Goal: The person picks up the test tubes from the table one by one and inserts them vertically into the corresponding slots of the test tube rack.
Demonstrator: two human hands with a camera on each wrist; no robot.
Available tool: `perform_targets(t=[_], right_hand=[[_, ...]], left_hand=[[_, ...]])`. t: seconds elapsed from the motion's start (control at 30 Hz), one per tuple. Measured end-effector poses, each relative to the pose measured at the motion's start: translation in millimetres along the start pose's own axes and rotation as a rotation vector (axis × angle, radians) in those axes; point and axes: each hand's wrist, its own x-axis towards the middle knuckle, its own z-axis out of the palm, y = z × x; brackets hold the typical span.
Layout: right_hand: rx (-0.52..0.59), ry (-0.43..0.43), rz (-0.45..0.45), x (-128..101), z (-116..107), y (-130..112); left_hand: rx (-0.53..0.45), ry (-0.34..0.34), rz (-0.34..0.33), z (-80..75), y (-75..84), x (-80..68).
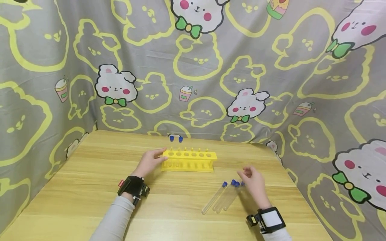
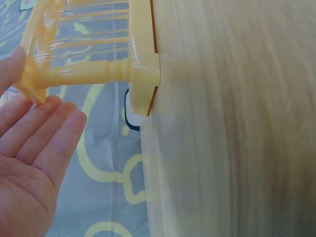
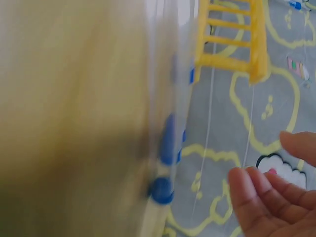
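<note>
1. Yellow plastic catches the eye first: a test-tube rack (image 1: pixel 189 160) stands upright near the middle of the pale wooden surface (image 1: pixel 90 187), with a row of round holes along its top.
2. The left hand (image 1: pixel 148 162) rests at the rack's left end, fingers straight and relaxed, its fingertips touching the top corner; in the left wrist view the palm lies open just beside the rack's end post, so the grip is wide and holds nothing.
3. The right hand (image 1: pixel 252 182) hovers over the surface to the right of the rack, well apart from it, with fingers loosely bent and nothing held, so its grip is loose and empty.
4. Just beside that hand's fingertips lie clear test tubes (image 1: pixel 222 198) with blue caps, side by side and slanting, caps pointing away from the person.
5. In the right wrist view these tubes are blurred, only the blue caps plain to see.
6. Two small blue caps (image 1: pixel 176 138) sit behind the rack, near the far edge of the surface.
7. Both wrists wear black straps with cameras, and the sleeves are light grey.
8. A grey cloth (image 1: pixel 211 67) printed with yellow outlines and white bunnies hangs around the surface.
</note>
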Motion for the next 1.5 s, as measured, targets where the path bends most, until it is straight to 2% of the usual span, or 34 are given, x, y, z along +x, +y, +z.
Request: perform_targets(t=[0.07, 0.23, 0.33, 0.93, 1.13, 1.5], right_hand=[[-0.033, -0.030, 0.026, -2.5, -3.7, 5.9], [-0.055, -0.200, 0.139, -8.4, -7.5, 17.5], [-0.060, -0.265, 0.185, -10.0, -6.4, 21.5], [-0.092, -0.350, 0.248, -7.0, -1.2, 22.5], [-0.092, -0.375, 0.260, -7.8, -3.0, 20.7], [-0.080, -0.367, 0.256, -10.6, -1.4, 20.1]], left_hand=[[0.000, 0.001, -0.006, 0.3, -0.4, -0.4], [0.000, 0.011, -0.013, 0.5, -0.7, -0.9], [0.004, 0.012, -0.003, 1.1, -1.1, -0.6], [0.006, 0.014, 0.004, 1.1, 0.4, -1.0], [-0.015, 0.008, -0.016, 1.5, 0.9, -1.3], [-0.011, 0.008, -0.012, 2.5, -0.1, -0.2]])
